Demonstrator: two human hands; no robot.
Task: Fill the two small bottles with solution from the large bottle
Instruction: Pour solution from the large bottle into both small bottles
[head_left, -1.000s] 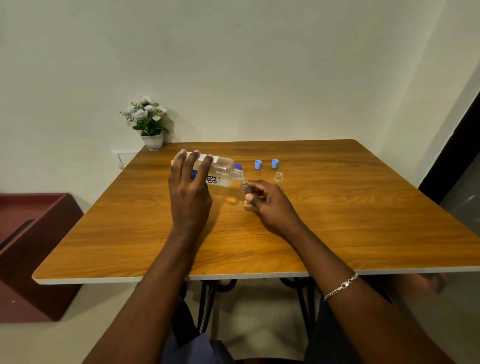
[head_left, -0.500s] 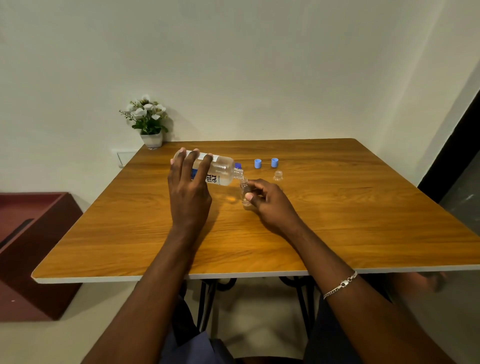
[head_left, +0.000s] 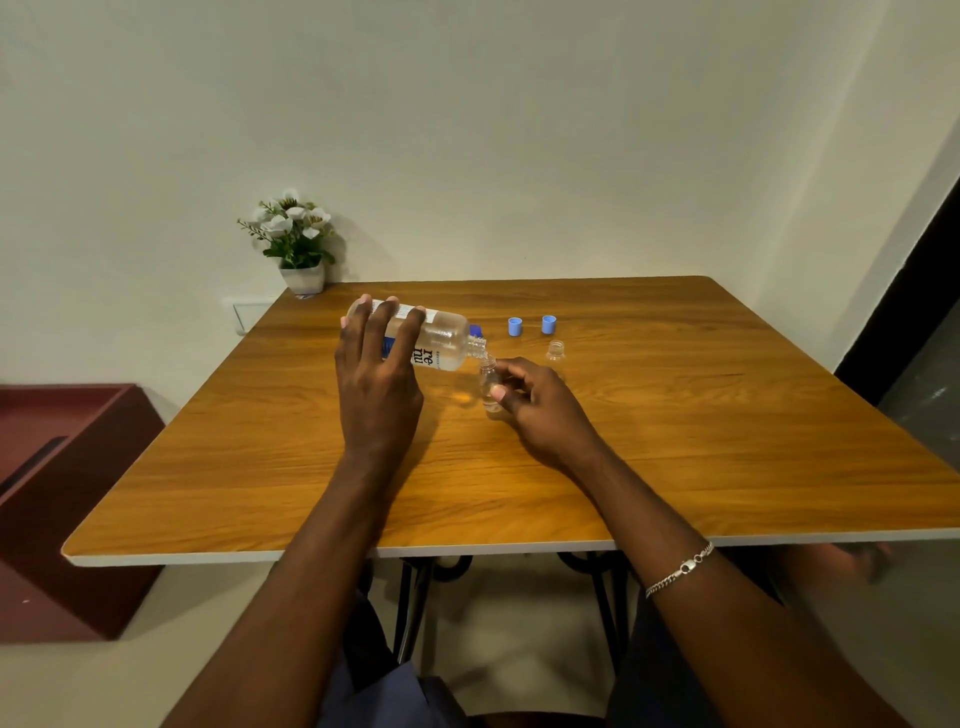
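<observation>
As left hand (head_left: 376, 387) grips 1 large bottle (head_left: 445, 339), right hand (head_left: 543, 410) pinches 1 small bottle (head_left: 488, 383).

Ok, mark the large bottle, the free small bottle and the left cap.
large bottle (head_left: 445, 340): head view, clear shoulder.
free small bottle (head_left: 555, 351): head view, body.
left cap (head_left: 515, 327): head view, side.

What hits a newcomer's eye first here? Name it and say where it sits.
At the middle of the wooden table, the left hand grips the large bottle tipped nearly flat, its open neck at the mouth of the small bottle that the right hand pinches upright. Just beyond, to the right, stand two blue caps and a second small bottle, uncapped. A pot of white flowers sits by the far left corner.
</observation>
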